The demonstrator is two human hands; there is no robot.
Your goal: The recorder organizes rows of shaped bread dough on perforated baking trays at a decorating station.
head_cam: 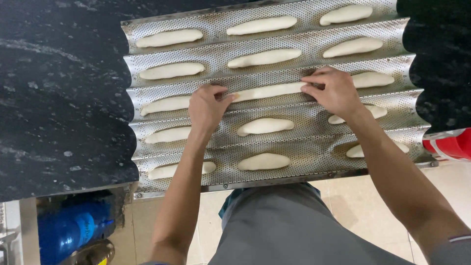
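Dark speckled tabletop (64,98) | perforated tray (274,37) channels keep loaves apart | left hand (206,108), right hand (333,91) pinch middle dough piece (270,91) ends, stretching it straight

Scene evenly lit from overhead, bright. Soft glare seen on perforated metal tray (314,142). Faint shadows cast beneath forearms. Focus sharp; slight bending noted at edges.

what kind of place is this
Probably a bakery or commercial kitchen. A perforated, channelled metal baking tray holds rows of raw dough loaves; the left hand and right hand grip the ends of the middle dough piece over a dark stone counter.
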